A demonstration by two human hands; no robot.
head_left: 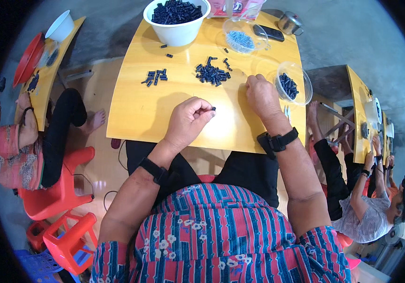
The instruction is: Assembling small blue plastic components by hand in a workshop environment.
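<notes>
A small black cylindrical part (213,108) is pinched between the thumb and fingers of my left hand (190,119), just above the near part of the yellow table. My right hand (261,95) is closed with its fingers curled down near the tabletop; whatever it may hold is hidden. Between and beyond the hands lies a loose pile of black parts (211,74). A smaller group of black parts (155,77) sits farther left. Beside my right hand, a clear round tub (306,93) contains more black parts.
At the table's far edge stand a white tub (176,35) heaped with black parts, a clear bowl (226,29) of small bluish pieces, a dark phone (269,33), a pink package (216,10) and a metal cup (290,22). People sit at other tables (360,118) on both sides.
</notes>
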